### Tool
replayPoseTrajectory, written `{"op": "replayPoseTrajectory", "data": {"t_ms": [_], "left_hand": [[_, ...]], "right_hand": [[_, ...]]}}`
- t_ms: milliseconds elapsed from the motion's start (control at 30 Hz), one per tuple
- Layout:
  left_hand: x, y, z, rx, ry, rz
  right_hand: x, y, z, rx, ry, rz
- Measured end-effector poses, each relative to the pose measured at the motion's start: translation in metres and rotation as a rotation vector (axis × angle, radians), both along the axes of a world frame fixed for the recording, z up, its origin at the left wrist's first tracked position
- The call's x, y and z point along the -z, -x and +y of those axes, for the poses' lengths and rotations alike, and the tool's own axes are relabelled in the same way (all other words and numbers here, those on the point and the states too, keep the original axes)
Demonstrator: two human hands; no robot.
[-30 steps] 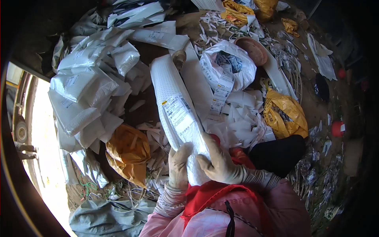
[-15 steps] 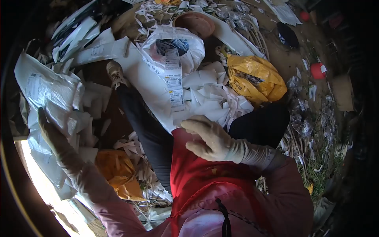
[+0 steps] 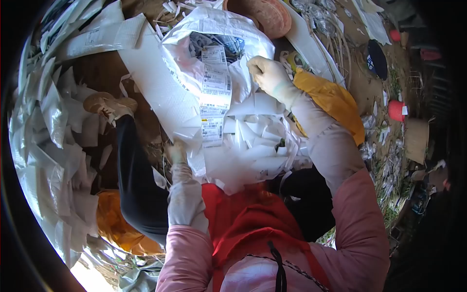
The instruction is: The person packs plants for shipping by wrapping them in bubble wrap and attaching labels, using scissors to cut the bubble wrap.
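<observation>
My right hand (image 3: 271, 77), in a pale glove, is at the right rim of an open white sack (image 3: 197, 27). Its fingers are curled closed; anything inside them is hidden. My left hand (image 3: 178, 155), also gloved, is low beside the edge of a long white sheet (image 3: 153, 80), its fingers blurred. A strip of printed shipping labels (image 3: 215, 92) hangs from the sack's mouth towards me. Below it lies a heap of white paper pieces (image 3: 260, 138), with a whitish blur at its near side. A yellow plastic bag (image 3: 335, 100) rests partly behind my right forearm.
White padded mailers (image 3: 53, 112) are piled along the left. An orange bag (image 3: 121, 226) lies by my leg. Behind the sack stands a brown bowl (image 3: 272, 17). At the right are a red round object (image 3: 396, 111), a cardboard piece (image 3: 417, 141) and scattered plastic scraps.
My left hand has moved from the mailer pile at the left to the middle. My right hand has reached forward to the sack's rim and its fingers have curled. The view has shifted.
</observation>
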State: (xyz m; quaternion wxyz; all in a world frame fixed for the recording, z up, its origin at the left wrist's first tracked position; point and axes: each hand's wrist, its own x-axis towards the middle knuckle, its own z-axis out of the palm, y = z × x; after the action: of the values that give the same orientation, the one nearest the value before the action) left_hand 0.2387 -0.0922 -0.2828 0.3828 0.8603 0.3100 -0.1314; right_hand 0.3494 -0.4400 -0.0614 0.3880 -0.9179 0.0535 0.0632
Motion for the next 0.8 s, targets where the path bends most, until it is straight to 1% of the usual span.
{"op": "replayPoseTrajectory", "data": {"t_ms": [33,67,100,133,167,233,267,367,400,433,500,600,633,667,700,733,767,800], "left_hand": [[0.024,0.010,0.003,-0.028,-0.110,0.052],[0.047,0.020,0.006,-0.059,-0.213,0.109],[0.038,0.025,-0.001,-0.085,-0.220,0.095],[0.032,0.023,-0.005,-0.145,-0.080,0.051],[0.025,0.021,-0.009,-0.209,0.058,0.010],[0.015,0.000,-0.012,-0.395,0.629,-0.155],[0.001,-0.010,-0.009,-0.521,0.815,-0.024],[-0.055,-0.049,-0.017,-0.467,0.717,-0.069],[-0.074,-0.065,-0.015,-0.409,0.644,-0.170],[-0.081,-0.080,-0.013,-0.346,0.572,-0.271],[-0.066,-0.103,0.010,-0.279,0.524,-0.331],[-0.057,-0.110,0.009,-0.230,-0.138,-0.356],[-0.069,-0.098,-0.006,-0.065,-0.494,-0.336],[-0.068,-0.089,-0.014,0.138,-0.576,-0.336],[-0.063,-0.076,-0.019,0.343,-0.653,-0.332],[-0.051,-0.061,-0.024,0.571,-0.677,-0.109],[-0.041,-0.043,-0.028,0.752,-0.693,-0.079],[-0.032,-0.024,-0.031,0.749,-0.565,0.003]], "right_hand": [[0.011,-0.021,0.005,-0.033,0.105,-0.089],[0.022,-0.043,0.009,0.008,0.090,-0.021],[0.034,-0.066,0.013,0.047,0.075,0.049],[0.046,-0.085,0.016,0.082,0.060,0.120],[0.061,-0.099,0.018,0.056,0.273,0.027],[0.098,-0.121,0.020,0.004,0.694,-0.178],[0.129,-0.127,0.014,0.042,0.735,-0.258],[0.145,-0.125,0.008,0.037,0.750,-0.248],[0.138,-0.123,0.006,0.005,0.713,-0.127],[0.134,-0.124,0.001,-0.024,0.617,-0.121],[0.125,-0.120,-0.009,-0.047,0.507,-0.168],[0.079,-0.105,-0.004,0.003,0.273,-0.051],[0.076,-0.098,-0.006,0.028,0.108,-0.105],[0.073,-0.091,-0.010,0.050,-0.058,-0.159],[0.062,-0.078,-0.009,0.043,-0.139,-0.178],[0.052,-0.065,-0.008,0.035,-0.221,-0.196],[0.042,-0.053,-0.008,0.026,-0.303,-0.212],[0.033,-0.037,-0.014,-0.027,-0.219,-0.247]]}}
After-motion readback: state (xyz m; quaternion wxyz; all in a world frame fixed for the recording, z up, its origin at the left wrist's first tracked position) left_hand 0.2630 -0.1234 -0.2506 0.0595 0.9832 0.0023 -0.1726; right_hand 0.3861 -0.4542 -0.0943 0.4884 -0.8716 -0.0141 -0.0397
